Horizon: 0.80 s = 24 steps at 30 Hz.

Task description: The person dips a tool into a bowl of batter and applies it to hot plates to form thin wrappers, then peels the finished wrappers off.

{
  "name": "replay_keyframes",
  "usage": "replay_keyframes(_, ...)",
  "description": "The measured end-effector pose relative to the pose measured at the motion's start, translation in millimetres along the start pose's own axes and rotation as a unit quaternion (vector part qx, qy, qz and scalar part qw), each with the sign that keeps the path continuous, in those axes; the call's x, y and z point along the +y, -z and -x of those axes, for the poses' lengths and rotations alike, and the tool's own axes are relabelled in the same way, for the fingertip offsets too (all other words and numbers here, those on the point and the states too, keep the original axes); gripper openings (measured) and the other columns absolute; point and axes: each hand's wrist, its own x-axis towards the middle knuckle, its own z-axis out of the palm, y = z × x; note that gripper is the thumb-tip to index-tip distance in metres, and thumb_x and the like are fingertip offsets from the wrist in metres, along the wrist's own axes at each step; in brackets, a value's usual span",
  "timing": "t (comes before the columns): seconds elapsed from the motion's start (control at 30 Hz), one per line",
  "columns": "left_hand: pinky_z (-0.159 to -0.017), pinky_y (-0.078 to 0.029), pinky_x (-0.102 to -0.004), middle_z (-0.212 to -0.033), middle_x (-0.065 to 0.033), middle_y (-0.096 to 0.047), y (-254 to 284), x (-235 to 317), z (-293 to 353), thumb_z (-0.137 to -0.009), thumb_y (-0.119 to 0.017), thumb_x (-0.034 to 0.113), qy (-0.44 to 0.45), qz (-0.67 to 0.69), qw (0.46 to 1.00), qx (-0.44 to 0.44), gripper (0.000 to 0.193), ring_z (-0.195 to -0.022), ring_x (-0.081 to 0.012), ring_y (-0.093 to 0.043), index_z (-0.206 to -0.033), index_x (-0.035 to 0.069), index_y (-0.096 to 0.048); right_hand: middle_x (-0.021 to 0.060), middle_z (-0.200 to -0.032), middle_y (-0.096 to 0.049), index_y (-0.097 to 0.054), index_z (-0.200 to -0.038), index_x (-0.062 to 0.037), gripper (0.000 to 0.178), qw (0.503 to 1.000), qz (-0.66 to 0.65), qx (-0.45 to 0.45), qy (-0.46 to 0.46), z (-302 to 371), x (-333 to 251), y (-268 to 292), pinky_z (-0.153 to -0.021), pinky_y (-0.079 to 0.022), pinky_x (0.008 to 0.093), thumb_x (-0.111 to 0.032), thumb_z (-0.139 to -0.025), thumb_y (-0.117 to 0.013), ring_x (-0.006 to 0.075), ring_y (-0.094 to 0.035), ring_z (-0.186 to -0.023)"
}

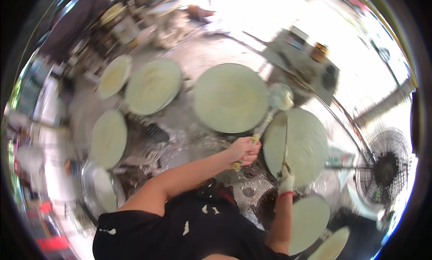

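My left hand is bare and wrapped round the handle of a ladle. The pale round bowl of the ladle hangs between two large pale-green discs of batter. One is the middle disc; the other is the right disc. My right hand, in a pale glove with a red band at the wrist, closes on a long thin spatula. Its blade lies over the left part of the right disc; whether it touches the surface I cannot tell. Motion blurs the picture.
More pale discs stand around me: two at the far left, one at left, and two at lower right. A metal basin sits at lower left. A black-caged fan stands at right, a grey table behind.
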Motion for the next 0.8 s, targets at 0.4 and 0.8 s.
replay_keyframes(0.4,-0.034,-0.028,-0.0194,-0.059,0.004,-0.036,164,45,271,-0.084,-0.049,0.004,-0.214,0.166,0.955,0.119,0.01,-0.041,-0.0029,-0.034,-0.083,0.01,-0.041,-0.0057,-0.067,-0.051,-0.06,-0.095,-0.0108,0.015,0.961,0.181,-0.21,-0.015,67,61,-295,-0.043,-0.03,0.0215,-0.017,-0.083,-0.064,0.0032,-0.04,-0.051)
replay_keyframes(0.8,-0.034,-0.025,-0.0182,-0.06,0.0032,-0.037,371,-48,614,-0.088,-0.05,0.007,-0.349,0.3,0.745,0.483,0.009,-0.042,-0.0042,-0.033,-0.081,0.01,-0.044,-0.0018,-0.069,-0.053,-0.06,-0.109,0.0005,0.029,0.807,0.364,-0.43,0.178,206,246,-753,-0.048,-0.035,0.0254,-0.009,-0.081,-0.059,0.0063,-0.042,-0.056)
